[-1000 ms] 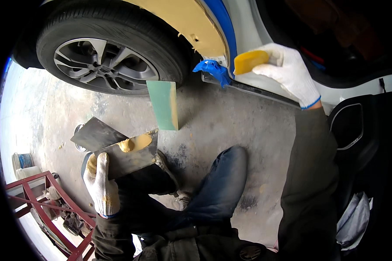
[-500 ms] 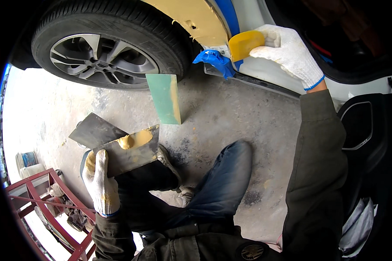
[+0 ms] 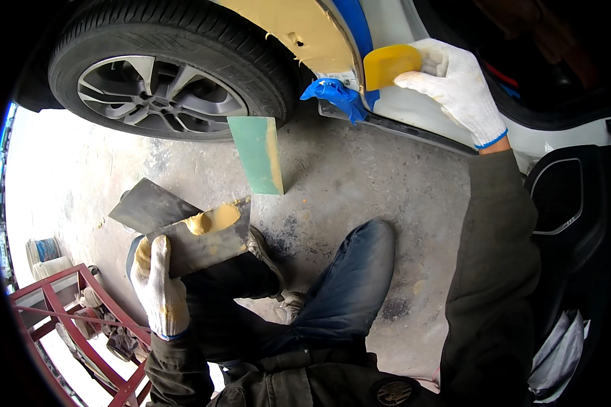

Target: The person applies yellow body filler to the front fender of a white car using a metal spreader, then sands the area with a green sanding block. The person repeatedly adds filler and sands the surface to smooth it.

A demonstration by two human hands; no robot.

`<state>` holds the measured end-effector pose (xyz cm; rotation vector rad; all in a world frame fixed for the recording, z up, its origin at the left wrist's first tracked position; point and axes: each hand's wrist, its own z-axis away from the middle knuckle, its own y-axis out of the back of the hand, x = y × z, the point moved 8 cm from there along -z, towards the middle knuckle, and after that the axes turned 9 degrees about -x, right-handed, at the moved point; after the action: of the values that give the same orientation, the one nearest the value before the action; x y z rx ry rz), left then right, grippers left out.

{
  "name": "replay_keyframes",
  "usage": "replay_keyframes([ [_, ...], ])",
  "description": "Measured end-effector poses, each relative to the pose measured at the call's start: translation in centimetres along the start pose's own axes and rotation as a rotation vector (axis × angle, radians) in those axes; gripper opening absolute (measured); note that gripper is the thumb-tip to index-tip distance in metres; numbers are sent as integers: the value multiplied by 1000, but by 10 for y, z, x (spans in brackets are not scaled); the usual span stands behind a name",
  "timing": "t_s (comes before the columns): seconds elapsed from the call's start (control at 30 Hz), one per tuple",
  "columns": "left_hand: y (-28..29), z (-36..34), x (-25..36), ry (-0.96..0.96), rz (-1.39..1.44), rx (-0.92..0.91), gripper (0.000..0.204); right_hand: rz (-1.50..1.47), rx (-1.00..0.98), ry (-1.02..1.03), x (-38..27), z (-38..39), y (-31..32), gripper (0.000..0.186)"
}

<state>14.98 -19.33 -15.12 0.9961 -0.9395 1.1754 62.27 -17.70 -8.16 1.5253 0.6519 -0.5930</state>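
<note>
My left hand [image 3: 159, 285], gloved in white, grips a flat grey metal plate [image 3: 207, 247] with its thumb on top. A mound of tan body filler [image 3: 223, 216] sits on that plate. A second dark plate [image 3: 155, 205] shows just behind it; I cannot tell if the same hand holds it. In my right hand [image 3: 448, 88], also gloved, a yellow putty spreader [image 3: 392, 66] is pinched between thumb and fingers. It overlaps the edge of the car's panel in view; whether it touches cannot be told. Tan filler coats the fender [image 3: 305, 27] left of it.
Blue masking tape [image 3: 354, 27] runs along the panel, with a crumpled blue piece [image 3: 336, 96] at its lower end. A car wheel [image 3: 159, 95] stands at the upper left. A green sheet [image 3: 256, 156] edged with filler is below it. A red metal frame [image 3: 64, 312] stands lower left.
My right hand has shifted slightly to the right and up, taking the yellow spreader with it. My left hand and its plate have barely moved.
</note>
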Motion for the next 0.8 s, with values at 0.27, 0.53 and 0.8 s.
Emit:
replay_keyframes([
  [0.27, -3, 1, 2, -30, -54, 6, 24, 36, -43, -4, -9, -3, -3, 35],
  [0.53, 1, 3, 5, -74, -220, -20, 24, 80, 44, 5, -8, -3, 3, 36],
  [0.8, -3, 3, 2, -10, -44, -5, 24, 12, -25, 4, -9, -3, -5, 35],
])
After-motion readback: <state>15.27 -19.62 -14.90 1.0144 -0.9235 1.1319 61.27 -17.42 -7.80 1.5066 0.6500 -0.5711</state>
